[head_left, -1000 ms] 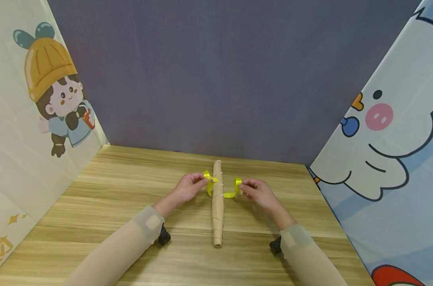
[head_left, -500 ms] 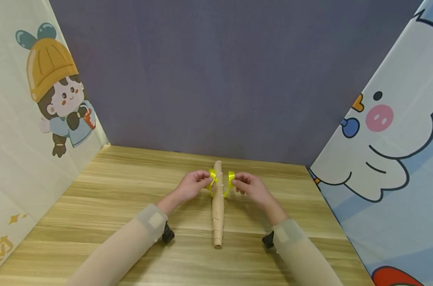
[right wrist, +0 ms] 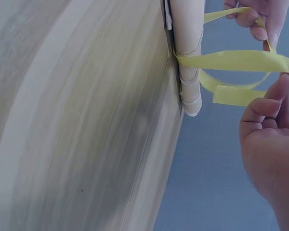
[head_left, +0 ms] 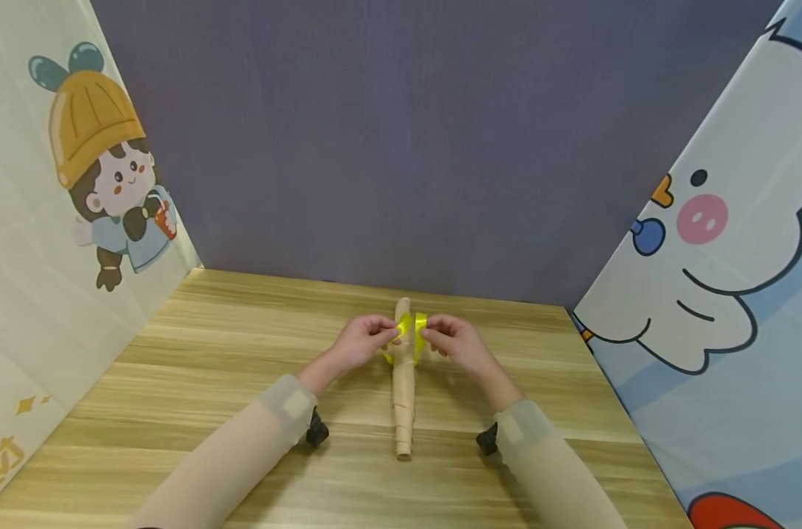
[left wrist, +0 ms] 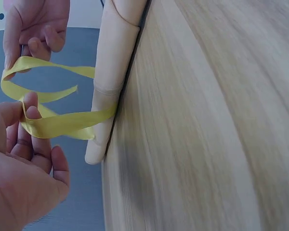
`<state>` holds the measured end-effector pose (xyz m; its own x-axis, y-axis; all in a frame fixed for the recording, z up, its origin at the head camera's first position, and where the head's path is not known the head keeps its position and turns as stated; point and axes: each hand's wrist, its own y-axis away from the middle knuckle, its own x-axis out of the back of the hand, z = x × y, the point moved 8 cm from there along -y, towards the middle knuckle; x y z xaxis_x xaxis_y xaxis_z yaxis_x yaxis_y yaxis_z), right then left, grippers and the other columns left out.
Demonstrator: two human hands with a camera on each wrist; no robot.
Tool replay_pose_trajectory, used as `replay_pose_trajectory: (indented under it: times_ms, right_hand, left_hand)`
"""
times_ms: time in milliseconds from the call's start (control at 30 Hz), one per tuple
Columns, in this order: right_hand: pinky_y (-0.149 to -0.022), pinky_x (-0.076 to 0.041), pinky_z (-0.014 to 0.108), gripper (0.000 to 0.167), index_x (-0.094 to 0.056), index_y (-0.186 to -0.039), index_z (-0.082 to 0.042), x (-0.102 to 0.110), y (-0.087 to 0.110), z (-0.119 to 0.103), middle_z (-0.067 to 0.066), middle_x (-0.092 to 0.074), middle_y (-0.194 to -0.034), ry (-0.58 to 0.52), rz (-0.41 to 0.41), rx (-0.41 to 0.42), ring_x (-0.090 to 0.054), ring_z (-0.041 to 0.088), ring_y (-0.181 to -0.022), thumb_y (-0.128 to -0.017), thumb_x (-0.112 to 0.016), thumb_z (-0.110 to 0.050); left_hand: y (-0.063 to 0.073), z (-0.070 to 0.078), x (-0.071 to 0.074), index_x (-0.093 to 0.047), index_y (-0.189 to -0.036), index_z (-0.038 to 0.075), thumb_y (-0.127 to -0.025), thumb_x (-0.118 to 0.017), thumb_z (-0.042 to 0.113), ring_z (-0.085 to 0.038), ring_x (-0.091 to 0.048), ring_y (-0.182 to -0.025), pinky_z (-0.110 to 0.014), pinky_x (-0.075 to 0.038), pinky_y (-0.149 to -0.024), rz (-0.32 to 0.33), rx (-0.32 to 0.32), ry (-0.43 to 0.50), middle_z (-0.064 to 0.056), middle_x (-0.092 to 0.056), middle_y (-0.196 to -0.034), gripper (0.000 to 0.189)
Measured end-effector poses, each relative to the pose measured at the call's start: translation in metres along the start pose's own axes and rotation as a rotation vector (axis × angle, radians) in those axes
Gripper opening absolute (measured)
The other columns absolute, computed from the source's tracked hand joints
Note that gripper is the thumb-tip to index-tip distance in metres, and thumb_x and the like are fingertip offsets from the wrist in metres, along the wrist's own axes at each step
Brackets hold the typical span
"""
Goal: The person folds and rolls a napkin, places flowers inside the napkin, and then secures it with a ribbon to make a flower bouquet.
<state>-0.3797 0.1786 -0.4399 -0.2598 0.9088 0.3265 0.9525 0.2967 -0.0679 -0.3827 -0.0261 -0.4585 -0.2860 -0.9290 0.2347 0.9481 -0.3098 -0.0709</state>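
Note:
A rolled tan paper tube point(head_left: 403, 404) lies lengthwise on the wooden table, its near end showing a small round opening. Yellow ribbon point(left wrist: 62, 124) passes under the tube and comes up on both sides. My left hand point(head_left: 361, 342) pinches one ribbon end between thumb and forefinger, just left of the tube. On the other side, my right hand point(head_left: 460, 342) pinches the opposite length of ribbon. Both hands are raised above the tube, close to each other. In the right wrist view, a loose cut end of ribbon point(right wrist: 238, 96) hangs free near the right fingers.
The wood-grain table point(head_left: 242, 330) runs back to a dark grey-blue panel point(head_left: 387, 147). Cartoon-printed panels stand at the left point(head_left: 17, 220) and right point(head_left: 738, 308) sides. A small black wrist camera point(head_left: 317, 428) sits under each sleeve.
Both hands have moved inward, bringing the two ribbon lengths closer together over the tube. The right hand has shifted left the most. The tube has stayed in place.

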Motion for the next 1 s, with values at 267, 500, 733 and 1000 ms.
replay_pose_trajectory:
  times_ms: [267,500,733,1000]
  right_hand:
    - [-0.072,-0.050,0.034,0.024,-0.075,-0.118,-0.005,-0.007,-0.006,-0.004,0.013,-0.070,-0.098,0.003,-0.010,0.007,-0.061,0.025,-0.087,-0.107,-0.074,-0.026]
    - [-0.093,-0.055,0.056,0.024,-0.078,-0.117,-0.009,-0.010,-0.012,-0.009,0.001,-0.075,-0.107,0.060,-0.001,0.026,-0.063,0.019,-0.096,-0.105,-0.076,-0.029]
    - [-0.094,-0.055,0.054,0.023,-0.079,-0.116,-0.010,-0.012,-0.016,-0.008,0.002,-0.074,-0.106,0.061,-0.003,0.011,-0.063,0.022,-0.097,-0.104,-0.078,-0.029]
    - [-0.079,-0.049,0.035,0.025,-0.081,-0.117,-0.009,-0.013,-0.020,-0.013,-0.002,-0.071,-0.098,0.075,-0.001,0.029,-0.057,0.018,-0.088,-0.103,-0.079,-0.030]
  left_hand:
    - [-0.004,0.000,-0.006,-0.078,-0.125,0.005,-0.111,-0.068,0.023,-0.041,-0.071,-0.111,-0.043,-0.062,-0.089,-0.059,-0.017,-0.037,-0.009,-0.080,-0.107,0.025]
    - [-0.005,0.005,-0.013,-0.076,-0.129,0.003,-0.112,-0.064,0.019,-0.030,-0.073,-0.113,-0.049,-0.063,-0.097,-0.149,-0.055,-0.060,-0.011,-0.081,-0.114,0.026]
    - [-0.004,0.005,-0.014,-0.075,-0.129,-0.002,-0.109,-0.068,0.017,-0.023,-0.071,-0.106,-0.047,-0.060,-0.097,-0.167,-0.049,0.020,-0.010,-0.080,-0.112,0.028]
    - [-0.007,0.001,-0.018,-0.080,-0.111,0.010,-0.105,-0.078,0.033,-0.011,-0.052,-0.079,-0.028,-0.047,-0.071,-0.138,-0.053,-0.034,0.004,-0.071,-0.092,0.024]
